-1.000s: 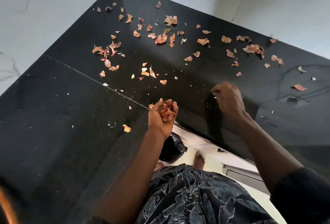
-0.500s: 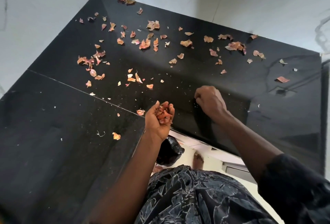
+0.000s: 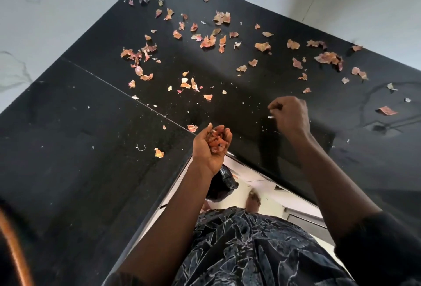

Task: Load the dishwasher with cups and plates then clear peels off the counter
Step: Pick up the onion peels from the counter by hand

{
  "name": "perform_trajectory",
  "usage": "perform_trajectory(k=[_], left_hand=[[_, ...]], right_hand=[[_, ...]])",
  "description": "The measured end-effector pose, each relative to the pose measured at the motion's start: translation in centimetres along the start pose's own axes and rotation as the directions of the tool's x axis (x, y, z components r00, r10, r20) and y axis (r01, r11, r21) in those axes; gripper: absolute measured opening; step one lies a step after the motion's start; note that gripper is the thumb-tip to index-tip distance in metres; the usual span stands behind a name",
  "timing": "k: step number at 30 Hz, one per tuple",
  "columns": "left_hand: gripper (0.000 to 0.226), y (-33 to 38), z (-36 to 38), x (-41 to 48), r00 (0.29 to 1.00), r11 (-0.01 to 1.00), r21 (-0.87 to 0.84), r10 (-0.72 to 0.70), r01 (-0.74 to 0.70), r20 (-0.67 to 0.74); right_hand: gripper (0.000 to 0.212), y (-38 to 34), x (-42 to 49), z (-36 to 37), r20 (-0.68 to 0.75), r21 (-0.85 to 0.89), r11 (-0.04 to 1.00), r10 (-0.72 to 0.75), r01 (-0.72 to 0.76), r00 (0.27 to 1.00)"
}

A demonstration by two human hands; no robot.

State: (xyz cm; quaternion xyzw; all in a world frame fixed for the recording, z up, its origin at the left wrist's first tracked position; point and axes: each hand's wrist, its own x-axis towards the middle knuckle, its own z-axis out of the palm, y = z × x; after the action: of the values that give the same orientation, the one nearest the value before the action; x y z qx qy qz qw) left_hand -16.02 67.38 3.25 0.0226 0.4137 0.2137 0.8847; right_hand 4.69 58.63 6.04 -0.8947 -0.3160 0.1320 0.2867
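Head-worn camera looks steeply down, close over the corner counter [image 3: 91, 149].

**Layout around the left hand**

The left hand [image 3: 210, 151] sits over the inner corner edge of the counter [image 3: 68, 149], with a handful of peels [image 3: 217, 141] in it. The right hand [image 3: 290, 114] is to its right and a little farther back. Behind both hands, scattered peels [image 3: 218, 41] lie on the counter up to the walls [image 3: 57, 0]. A lone peel [image 3: 159, 152] lies to the left hand's left. A bag [image 3: 222, 183] is below that hand.
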Motion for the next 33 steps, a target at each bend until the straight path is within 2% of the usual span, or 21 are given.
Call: perform_trajectory(k=[3,5,8,11,13,16,18,21,25,27,30,33], left_hand=[[0.032,0.1,-0.7,-0.2,1.000,1.000,-0.010,0.009,-0.009,-0.010],[0.031,0.2,-1.1,-0.2,1.000,1.000,-0.016,0.013,-0.014,-0.023],[0.030,0.2,-1.3,-0.3,0.999,0.999,-0.027,0.016,-0.017,-0.031],[0.030,0.1,-1.2,-0.2,0.999,1.000,-0.022,0.015,-0.016,-0.030],[0.030,0.1,-0.9,-0.1,0.999,1.000,-0.012,0.021,-0.022,-0.035],[0.030,0.1,-0.7,-0.2,0.999,1.000,-0.008,0.026,-0.026,-0.021],[0.030,0.1,-0.8,-0.2,1.000,1.000,-0.011,0.026,-0.026,-0.016],[0.031,0.1,-1.0,-0.2,0.999,0.999,-0.022,0.022,-0.023,-0.045],[0.029,0.5,-1.3,-0.2,0.993,0.997,0.037,0.071,-0.068,-0.089],[0.028,0.8,-1.6,-0.2,0.987,0.991,0.083,0.115,-0.106,-0.113],[0.043,1.4,-2.4,-0.4,0.990,0.991,0.041,0.127,-0.125,-0.054],[0.049,2.8,-3.1,-1.2,0.990,0.990,0.009,0.143,-0.143,-0.016]], right_hand=[[0.020,2.5,0.6,0.5,0.049,-0.077,0.996,0.056,-0.052,0.997],[0.016,2.5,0.1,1.2,0.101,-0.141,0.989,-0.017,0.031,0.995],[0.015,1.4,-1.4,1.9,0.193,-0.277,0.932,-0.184,0.233,0.964],[0.017,0.6,-1.9,1.9,0.233,-0.292,0.908,-0.236,0.300,0.943],[0.019,0.7,-0.8,1.3,0.205,-0.249,0.944,-0.165,0.215,0.965],[0.023,0.7,1.4,-0.7,0.107,-0.112,0.994,0.017,-0.005,0.994],[0.018,-0.6,1.3,-1.6,0.090,-0.018,1.000,0.016,-0.015,0.996],[0.014,-5.2,-1.7,-1.4,0.181,0.057,0.986,-0.167,0.159,0.969],[0.015,-10.2,-6.5,1.7,0.323,0.082,0.896,-0.437,0.435,0.839],[0.017,-11.6,-8.0,3.6,0.355,0.052,0.857,-0.496,0.513,0.793],[0.020,-13.4,-9.3,5.4,0.326,-0.011,0.799,-0.566,0.602,0.757],[0.020,-14.6,-9.7,5.7,0.301,0.017,0.753,-0.631,0.658,0.715]])
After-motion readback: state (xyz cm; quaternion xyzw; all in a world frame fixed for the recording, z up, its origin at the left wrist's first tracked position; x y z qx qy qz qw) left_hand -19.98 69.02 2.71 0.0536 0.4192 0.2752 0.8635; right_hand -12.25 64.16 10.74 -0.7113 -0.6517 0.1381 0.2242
